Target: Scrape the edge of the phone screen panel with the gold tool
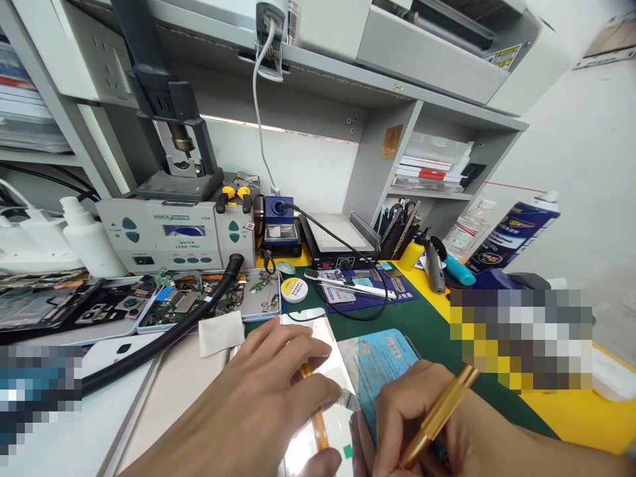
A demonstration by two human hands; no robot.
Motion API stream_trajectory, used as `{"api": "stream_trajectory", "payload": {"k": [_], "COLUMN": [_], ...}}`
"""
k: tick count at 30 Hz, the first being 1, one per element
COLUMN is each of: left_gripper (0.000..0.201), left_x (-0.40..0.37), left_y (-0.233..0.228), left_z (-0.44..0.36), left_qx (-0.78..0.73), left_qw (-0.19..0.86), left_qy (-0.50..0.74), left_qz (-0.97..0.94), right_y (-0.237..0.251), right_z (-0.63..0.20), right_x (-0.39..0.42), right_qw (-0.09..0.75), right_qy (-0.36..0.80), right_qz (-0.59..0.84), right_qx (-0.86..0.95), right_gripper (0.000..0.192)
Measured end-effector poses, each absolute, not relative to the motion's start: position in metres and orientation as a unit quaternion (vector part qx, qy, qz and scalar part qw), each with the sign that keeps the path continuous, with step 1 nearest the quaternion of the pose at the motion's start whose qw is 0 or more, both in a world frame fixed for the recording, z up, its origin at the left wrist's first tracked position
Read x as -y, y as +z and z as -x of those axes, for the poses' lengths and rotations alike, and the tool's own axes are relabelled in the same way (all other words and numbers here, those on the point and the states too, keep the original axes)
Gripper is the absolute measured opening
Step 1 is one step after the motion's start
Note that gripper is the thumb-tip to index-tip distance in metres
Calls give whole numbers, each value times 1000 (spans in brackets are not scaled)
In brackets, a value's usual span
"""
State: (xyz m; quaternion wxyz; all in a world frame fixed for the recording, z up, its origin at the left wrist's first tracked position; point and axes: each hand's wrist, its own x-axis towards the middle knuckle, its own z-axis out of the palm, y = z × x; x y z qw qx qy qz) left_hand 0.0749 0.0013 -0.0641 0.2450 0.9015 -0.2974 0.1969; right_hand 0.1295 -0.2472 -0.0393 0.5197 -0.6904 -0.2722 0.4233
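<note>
My left hand [278,391] lies across a shiny white-silver panel [332,361], its fingers spread and slightly bent on the surface. An orange flex cable [319,427] runs along the panel, partly hidden beneath those fingers. My right hand [422,411] is closed around a slim gold-coloured, pen-shaped tool [442,417], held slanted at the panel's right side. The tip of this tool is hidden by my fingers, so its exact kind does not show. Just beyond my right hand is a light-blue printed card or booklet [385,358] on the green mat [432,331].
A hot-air station [181,232] stands at the back left, its black hose [199,318] crossing toward me. Trays of circuit boards [271,305] lie in front. Near the middle are a round tin [294,289], a white-handled brush [352,285] and a heating plate [342,242]. A spray can [517,232] stands right.
</note>
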Motion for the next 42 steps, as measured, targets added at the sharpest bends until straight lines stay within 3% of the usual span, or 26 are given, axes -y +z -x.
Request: {"api": "stream_trajectory", "payload": {"k": [14, 21, 26, 42], "left_gripper": [15, 18, 18, 17], "left_x": [-1, -1, -1, -1], "left_y": [-60, -61, -63, -62], "left_z": [-73, -75, -74, -73], "left_qx": [296, 292, 290, 297], "left_qw": [264, 256, 264, 263], "left_qy": [193, 165, 179, 182], "left_qz": [-898, -906, -902, -900], "right_y": [-26, -18, -22, -14], "right_z": [-139, -132, -126, -125], "right_x": [247, 242, 242, 236], "right_qw": [543, 477, 476, 486], "right_qy": [504, 475, 429, 460], "right_qz": [646, 720, 749, 729], "right_qx": [182, 170, 167, 144], "right_gripper": [40, 29, 25, 20]}}
